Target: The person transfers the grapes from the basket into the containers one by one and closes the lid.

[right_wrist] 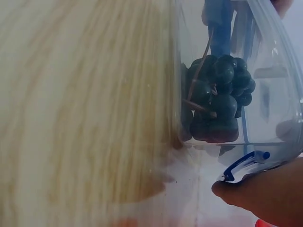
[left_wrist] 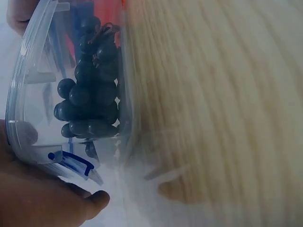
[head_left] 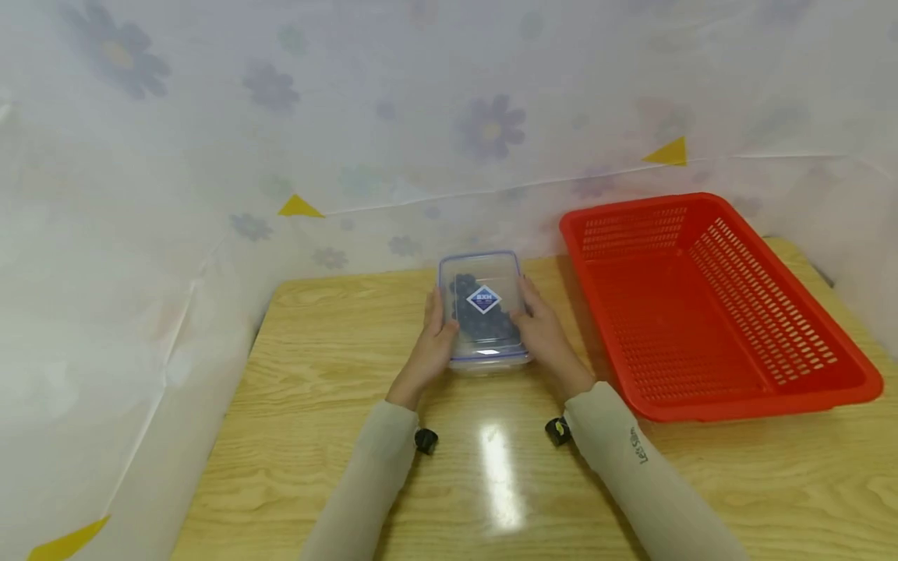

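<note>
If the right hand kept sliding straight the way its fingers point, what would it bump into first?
Probably nothing on the table: the right hand points along the clear box toward the flowered back sheet. The red basket sits off to its side, though depth is uncertain.

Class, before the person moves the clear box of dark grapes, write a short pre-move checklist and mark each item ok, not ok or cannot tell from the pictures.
1. Left hand holds the clear lidded box at its left side: ok.
2. Right hand holds the right side: ok.
3. Lid sits on the box: ok; whether its blue clips are latched: cannot tell.
4. Bunch of dark grapes is inside the box: ok.
5. Red basket to the right is open, with nothing seen in it: ok.
6. Box rests on the wooden table: ok.
</note>
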`<state>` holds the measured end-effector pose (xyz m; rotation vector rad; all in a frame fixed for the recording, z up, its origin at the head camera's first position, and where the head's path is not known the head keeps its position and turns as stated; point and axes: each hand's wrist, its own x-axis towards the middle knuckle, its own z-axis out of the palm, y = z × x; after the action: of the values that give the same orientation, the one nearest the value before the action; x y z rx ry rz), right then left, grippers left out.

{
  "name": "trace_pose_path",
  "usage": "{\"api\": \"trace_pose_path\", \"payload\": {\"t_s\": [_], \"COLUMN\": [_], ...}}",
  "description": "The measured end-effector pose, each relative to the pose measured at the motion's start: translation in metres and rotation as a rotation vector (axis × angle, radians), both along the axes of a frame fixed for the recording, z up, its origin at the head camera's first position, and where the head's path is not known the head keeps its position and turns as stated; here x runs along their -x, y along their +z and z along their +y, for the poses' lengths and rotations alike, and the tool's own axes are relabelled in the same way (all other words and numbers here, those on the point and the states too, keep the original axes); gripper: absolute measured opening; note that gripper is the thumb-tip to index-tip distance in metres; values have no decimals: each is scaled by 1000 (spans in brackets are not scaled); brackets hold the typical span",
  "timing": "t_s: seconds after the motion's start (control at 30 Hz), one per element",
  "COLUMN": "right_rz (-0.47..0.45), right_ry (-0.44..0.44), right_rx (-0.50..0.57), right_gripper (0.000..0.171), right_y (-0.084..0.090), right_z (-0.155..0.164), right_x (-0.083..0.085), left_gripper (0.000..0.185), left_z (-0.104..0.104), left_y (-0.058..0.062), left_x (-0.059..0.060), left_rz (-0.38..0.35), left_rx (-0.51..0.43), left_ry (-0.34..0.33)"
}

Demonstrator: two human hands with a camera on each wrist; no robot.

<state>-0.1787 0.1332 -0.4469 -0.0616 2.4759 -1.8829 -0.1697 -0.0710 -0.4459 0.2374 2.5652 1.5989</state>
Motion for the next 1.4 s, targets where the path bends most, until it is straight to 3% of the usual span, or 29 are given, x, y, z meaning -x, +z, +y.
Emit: {"api": "trace_pose_path", "payload": {"t_s": [0.13,0.23,0.37,0.47,0.7,0.97,1.23,1.4], "right_rz": [-103,-199,-267,-287,-210,-128,-72,-27], "right_ry": [-50,-103,-121,-130,-211,-274,-317,-299], "right_rx": [83,205,330,351,358,275,173,145], "right_gripper": [70,81,91,88,82,77,74,71], "right_y": [-4,-8,-12,-16,-20,-12,-5,0], "right_z": [2,3,5,6,2,-1,-2,-2], "right_x": [1,2,2,0,-3,-5,-5,-5], "left_gripper": [66,65,61,58,59,69,72,74], "left_z": [2,2,0,-2,-3,-4,-3,-3], "left_y": [1,1,1,-2,-6,-3,-1,2], "left_x": [-1,0,4,8,12,15,16,16], "left_rz": [86,173,249,265,253,238,223,217], "left_rx": [154,255,338,365,366,432,448,441], "left_ry": [22,20,-12,-45,-105,-134,-138,-129]}}
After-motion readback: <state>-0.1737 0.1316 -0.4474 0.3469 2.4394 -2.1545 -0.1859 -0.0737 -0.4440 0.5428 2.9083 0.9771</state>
